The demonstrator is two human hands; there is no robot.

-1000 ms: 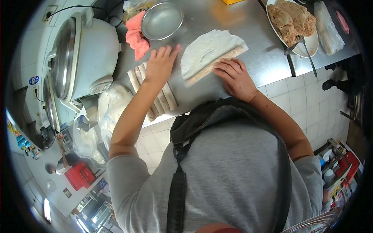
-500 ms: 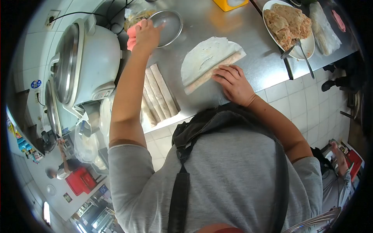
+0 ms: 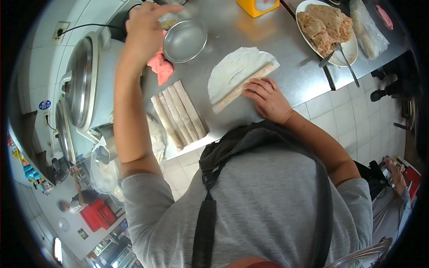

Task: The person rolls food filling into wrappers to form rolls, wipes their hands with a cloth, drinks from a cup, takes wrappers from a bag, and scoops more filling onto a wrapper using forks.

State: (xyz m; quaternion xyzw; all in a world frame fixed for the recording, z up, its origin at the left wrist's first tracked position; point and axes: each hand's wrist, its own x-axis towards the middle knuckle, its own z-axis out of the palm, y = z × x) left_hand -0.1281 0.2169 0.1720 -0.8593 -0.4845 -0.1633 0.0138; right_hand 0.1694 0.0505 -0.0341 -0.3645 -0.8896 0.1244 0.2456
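Observation:
My right hand (image 3: 268,98) rests with curled fingers on the near edge of a thin white wrapper (image 3: 232,67), pressing on the filled roll (image 3: 246,88) along that edge. The rest of the wrapper lies flat on the steel table. Up at the far left, my left hand (image 3: 149,29) is raised with a finger stretched out and nothing visible in it. Below it lies a crumpled pink cloth (image 3: 161,69), beside a round metal bowl (image 3: 185,41). Several finished rolls (image 3: 178,116) lie side by side near the table's front edge.
On the right stands a white plate (image 3: 353,56) of minced filling (image 3: 324,27) with a fork and spoon, next to a plastic bag (image 3: 368,33). A yellow scale (image 3: 258,6) is at the back. Large cookers (image 3: 103,76) line the left. Other people are farther off.
My left hand has let go of the pink cloth and moved up and left. The cloth now lies lower, beside the bowl. The right hand stays on the roll.

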